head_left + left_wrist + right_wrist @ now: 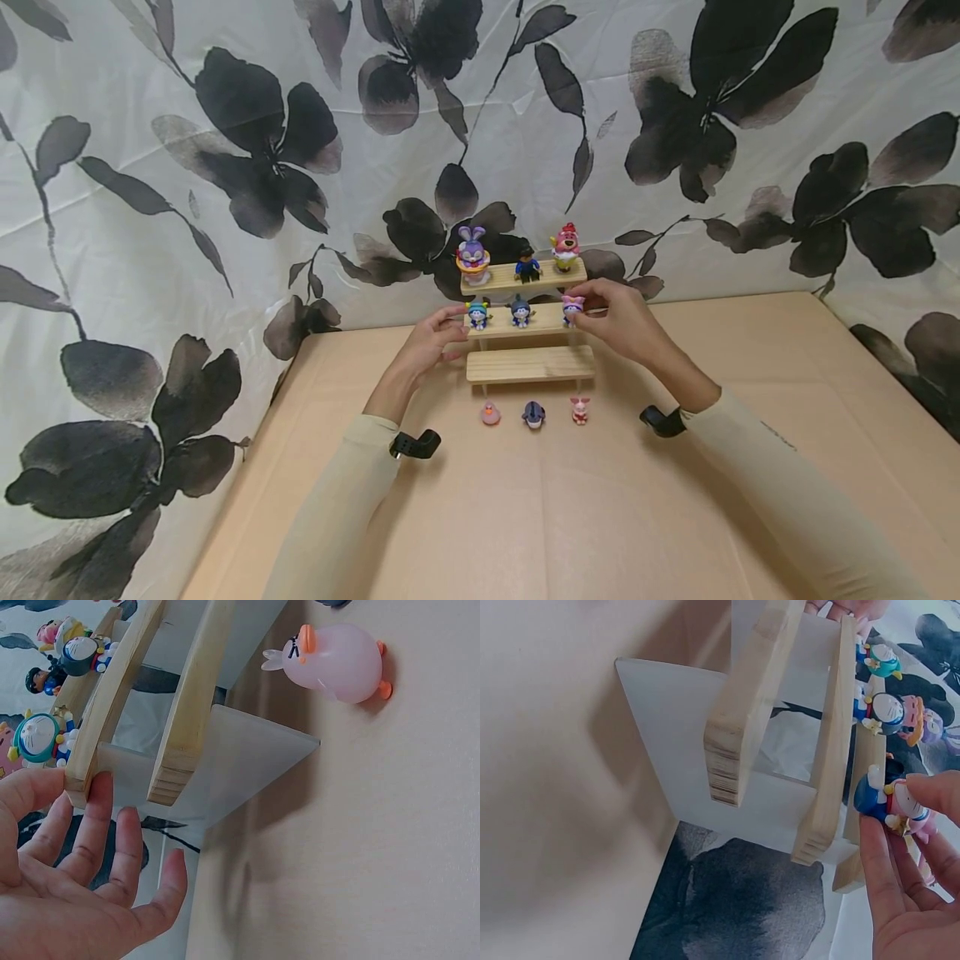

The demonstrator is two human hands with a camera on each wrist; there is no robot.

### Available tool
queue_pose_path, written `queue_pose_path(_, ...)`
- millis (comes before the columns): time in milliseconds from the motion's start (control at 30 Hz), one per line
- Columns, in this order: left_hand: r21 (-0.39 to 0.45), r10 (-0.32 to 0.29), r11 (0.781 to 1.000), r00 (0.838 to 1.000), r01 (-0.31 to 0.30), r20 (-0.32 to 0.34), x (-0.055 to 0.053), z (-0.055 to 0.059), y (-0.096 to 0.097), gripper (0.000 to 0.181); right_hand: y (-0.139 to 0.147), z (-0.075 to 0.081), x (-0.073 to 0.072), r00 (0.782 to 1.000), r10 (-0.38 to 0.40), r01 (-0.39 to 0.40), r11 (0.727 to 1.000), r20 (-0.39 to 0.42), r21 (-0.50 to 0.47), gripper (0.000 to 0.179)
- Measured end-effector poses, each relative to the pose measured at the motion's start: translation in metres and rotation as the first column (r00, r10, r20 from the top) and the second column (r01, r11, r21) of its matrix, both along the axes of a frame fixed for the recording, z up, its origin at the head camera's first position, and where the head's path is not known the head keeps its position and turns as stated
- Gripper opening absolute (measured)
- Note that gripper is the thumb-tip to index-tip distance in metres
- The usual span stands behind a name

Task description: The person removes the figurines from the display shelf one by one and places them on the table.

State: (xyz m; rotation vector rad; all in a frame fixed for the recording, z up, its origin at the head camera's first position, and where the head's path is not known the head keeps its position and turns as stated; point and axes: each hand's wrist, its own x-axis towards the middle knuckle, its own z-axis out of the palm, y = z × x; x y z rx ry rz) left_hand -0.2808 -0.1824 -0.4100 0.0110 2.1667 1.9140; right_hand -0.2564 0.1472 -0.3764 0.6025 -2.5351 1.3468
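A three-tier wooden display stand (531, 364) stands on the table. My left hand (431, 340) pinches the left end of its middle tier, thumb above and fingertips beneath, as the left wrist view shows. At that tier's right end, my right hand (621, 321) holds a small figurine with a pink hat (900, 804) between thumb and fingers. Whether its base touches the board cannot be told. Along the same tier stand a figurine with a green-and-yellow hat (477, 315) and one with a dark hat (521, 312).
On the top tier are a purple rabbit figure (472, 254), a dark-haired toy figure (527, 267) and a pink bear figure (566, 247). Before the stand sit a pink duck (490, 413), a dark blue figurine (533, 414) and a pink pig figurine (580, 410). Floral cloth (525, 150) hangs behind.
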Motion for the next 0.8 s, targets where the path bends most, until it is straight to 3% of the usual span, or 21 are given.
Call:
queue_pose_path(333,0.014,-0.003,1.000,1.000,0.003,0.002,0.000,0.001,0.000,0.047,0.003,0.005,0.008,0.999,0.034,-0.033,0.999,-0.019,0.029,0.028)
queue_pose_path(800,0.002,-0.013,1.000,1.000,0.013,-0.002,0.001,0.000,-0.001,0.048,0.002,0.008,0.025,0.999,0.043,-0.044,0.992,0.016,0.116,0.030)
